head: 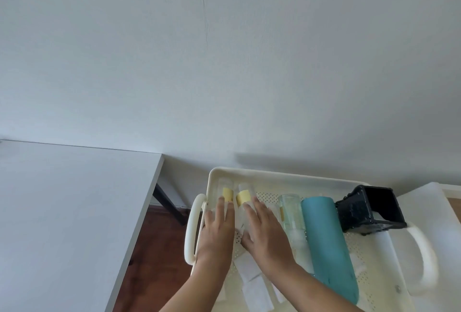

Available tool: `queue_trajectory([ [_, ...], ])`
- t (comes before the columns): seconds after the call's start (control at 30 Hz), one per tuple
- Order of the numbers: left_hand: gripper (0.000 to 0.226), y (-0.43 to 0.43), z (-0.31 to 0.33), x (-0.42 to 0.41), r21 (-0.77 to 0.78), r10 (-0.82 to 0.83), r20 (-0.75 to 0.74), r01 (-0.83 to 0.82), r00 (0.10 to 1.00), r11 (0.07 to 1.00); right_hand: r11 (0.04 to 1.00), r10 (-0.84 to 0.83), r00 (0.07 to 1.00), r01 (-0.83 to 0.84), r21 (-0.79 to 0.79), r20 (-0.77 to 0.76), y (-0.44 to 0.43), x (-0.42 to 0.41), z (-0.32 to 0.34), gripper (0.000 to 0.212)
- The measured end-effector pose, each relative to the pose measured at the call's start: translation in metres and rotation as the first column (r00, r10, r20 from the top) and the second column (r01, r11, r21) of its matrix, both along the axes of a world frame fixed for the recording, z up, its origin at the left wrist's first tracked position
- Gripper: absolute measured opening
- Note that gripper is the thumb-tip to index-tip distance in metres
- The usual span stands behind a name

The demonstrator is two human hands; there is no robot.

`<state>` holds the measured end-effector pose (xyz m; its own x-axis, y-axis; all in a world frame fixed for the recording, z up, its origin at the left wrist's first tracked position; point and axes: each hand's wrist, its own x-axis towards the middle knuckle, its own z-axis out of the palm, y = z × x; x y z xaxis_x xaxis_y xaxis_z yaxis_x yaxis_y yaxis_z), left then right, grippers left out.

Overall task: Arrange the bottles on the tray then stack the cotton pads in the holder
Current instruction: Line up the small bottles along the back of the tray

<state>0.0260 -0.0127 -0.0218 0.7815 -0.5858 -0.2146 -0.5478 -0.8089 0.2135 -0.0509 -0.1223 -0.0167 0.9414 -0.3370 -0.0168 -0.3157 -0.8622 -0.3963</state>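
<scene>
Head view: a teal bottle (324, 236) and black holder (369, 209) lie on the tray's (274, 174) right. My left hand (219, 222) and right hand (267, 234) press flat, fingers straight, on yellow-labelled bottles (243, 198).

The tray (274, 177) is moulded in smooth cream plastic with a perforated floor. The clear bottles (247, 188) at 9 o'clock look glossy. The teal bottle (326, 244) is finished matt. The holder (359, 212) is black plastic. The cotton pads (254, 286) appear soft and fibrous.
</scene>
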Motion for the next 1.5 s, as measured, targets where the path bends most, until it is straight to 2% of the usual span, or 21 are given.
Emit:
queue_trajectory([
  [0.13, 0.045, -0.005, 0.009, 0.000, -0.077, -0.043, 0.023, 0.045, 0.999, 0.996, 0.994, -0.040, 0.994, 0.029, 0.110, 0.105, -0.013, 0.008, 0.011, 0.054],
  [0.23, 0.048, -0.010, 0.022, 0.006, -0.229, 0.128, -0.024, -0.130, 0.991, 0.965, 0.985, -0.044, 0.991, 0.022, 0.170, 0.127, -0.025, 0.016, 0.018, 0.051],
  [0.37, 0.039, -0.022, 0.043, 0.011, -0.333, 0.135, 0.042, -0.113, 0.990, 0.936, 0.981, -0.029, 0.984, -0.006, 0.193, 0.177, -0.042, 0.029, 0.027, 0.047],
  [0.57, 0.040, -0.039, 0.065, 0.038, -0.319, 0.144, 0.036, -0.125, 0.989, 0.939, 0.967, 0.054, 0.983, -0.096, 0.235, 0.177, -0.058, 0.050, 0.035, 0.044],
  [0.73, 0.038, -0.040, 0.075, 0.066, -0.275, -0.009, -0.044, -0.003, 0.999, 0.961, 0.970, 0.104, 0.988, -0.126, 0.206, 0.115, -0.067, 0.049, 0.031, 0.048],
  [0.93, 0.053, -0.034, 0.085, 0.092, -0.194, -0.124, -0.156, 0.093, 0.980, 0.977, 0.970, 0.080, 0.990, -0.104, 0.219, 0.114, -0.072, 0.054, 0.030, 0.050],
  [1.2, 0.054, -0.020, 0.079, 0.101, -0.207, -0.184, -0.099, 0.160, 0.978, 0.965, 0.959, 0.023, 0.986, -0.069, 0.276, 0.166, -0.061, 0.057, 0.023, 0.052],
  [1.4, 0.054, -0.017, 0.080, 0.099, -0.226, -0.173, -0.099, 0.147, 0.980, 0.963, 0.938, -0.028, 0.987, -0.028, 0.347, 0.156, -0.059, 0.056, 0.021, 0.055],
  [1.5, 0.052, -0.014, 0.085, 0.092, -0.283, -0.149, -0.052, 0.128, 0.988, 0.951, 0.921, -0.039, 0.989, -0.019, 0.390, 0.140, -0.059, 0.051, 0.025, 0.062],
])
